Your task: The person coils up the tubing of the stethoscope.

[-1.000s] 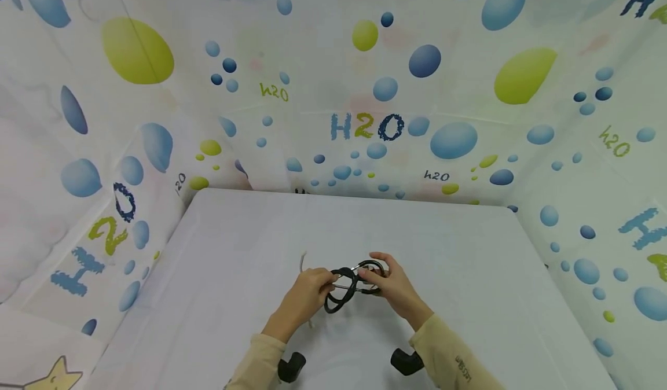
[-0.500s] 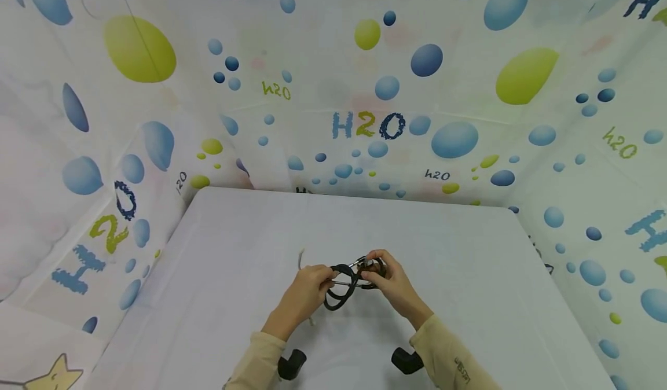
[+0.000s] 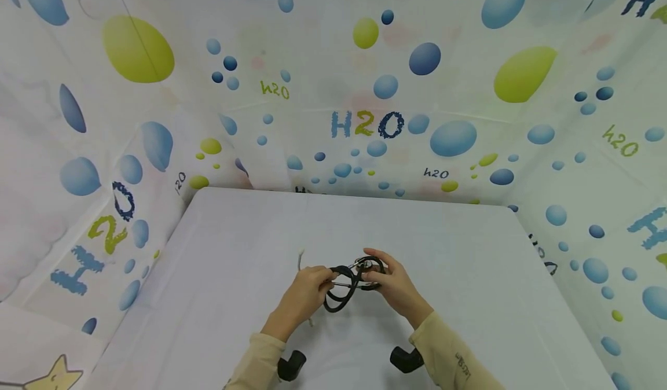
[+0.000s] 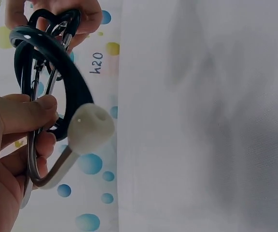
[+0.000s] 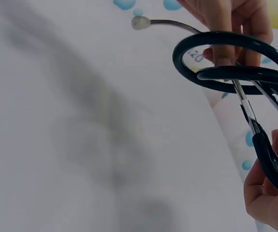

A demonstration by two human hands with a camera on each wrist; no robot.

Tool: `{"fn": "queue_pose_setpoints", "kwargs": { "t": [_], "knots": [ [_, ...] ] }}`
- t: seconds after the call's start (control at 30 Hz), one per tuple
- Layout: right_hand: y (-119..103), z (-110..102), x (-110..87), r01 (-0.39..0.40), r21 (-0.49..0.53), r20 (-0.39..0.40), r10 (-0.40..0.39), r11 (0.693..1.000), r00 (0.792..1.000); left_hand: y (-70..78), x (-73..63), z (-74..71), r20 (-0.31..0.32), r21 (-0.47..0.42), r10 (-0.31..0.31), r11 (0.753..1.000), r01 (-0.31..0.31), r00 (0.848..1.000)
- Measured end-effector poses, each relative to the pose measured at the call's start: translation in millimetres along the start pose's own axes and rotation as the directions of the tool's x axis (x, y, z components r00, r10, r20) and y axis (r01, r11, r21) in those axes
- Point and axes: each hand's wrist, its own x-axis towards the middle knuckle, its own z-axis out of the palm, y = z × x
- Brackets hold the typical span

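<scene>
A stethoscope with black tubing (image 3: 351, 290) is held up between my two hands over the white table. My left hand (image 3: 307, 290) pinches its metal ear tubes between thumb and fingers. In the left wrist view a pale eartip (image 4: 90, 128) sticks out past the fingers on a bent metal tube. My right hand (image 3: 400, 293) grips the other end, where the tubing loops around. Seen from the right wrist, the right fingers (image 5: 259, 193) curl at the black tubing and a metal part. The tubing is coiled in loops around the metal tubes.
The white tabletop (image 3: 250, 228) stretches beneath and beyond the hands. Behind it and at the sides hang white sheets (image 3: 312, 43) printed with drops and H2O lettering. Black angled pieces (image 3: 292, 367) show beside both wrists, below the sleeves.
My right fingers shift slightly on the looped end, the index finger moving a little up and left. My left hand keeps its hold almost unmoved.
</scene>
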Motion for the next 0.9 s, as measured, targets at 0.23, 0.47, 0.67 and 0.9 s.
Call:
{"fn": "queue_pose_setpoints", "kwargs": {
  "t": [0.23, 0.47, 0.67, 0.9],
  "knots": [
    [-3.1, -1.6, -1.1, -0.083, 0.076, -0.004, 0.084, 0.994, 0.996, -1.1, -1.3, 1.8, -0.010, -0.044, 0.001, 0.999, -0.001, 1.000],
    [-4.6, -2.5, -0.3, -0.059, -0.070, -0.018, 0.058, 0.996, 0.998, 1.7, -0.1, 1.3, -0.004, -0.019, -0.004, 1.000, 0.004, 1.000],
    [-3.5, -1.7, 0.5, -0.026, -0.072, -0.013, 0.025, 0.997, 1.000, 2.4, 1.0, 1.3, -0.004, -0.001, -0.004, 1.000, 0.004, 1.000],
    [0.6, -3.1, 2.8, -0.018, -0.093, 0.003, 0.019, 0.995, 1.000, 1.9, 0.2, 1.2, 0.022, -0.014, -0.021, 1.000, 0.022, 1.000]
  ]
}}
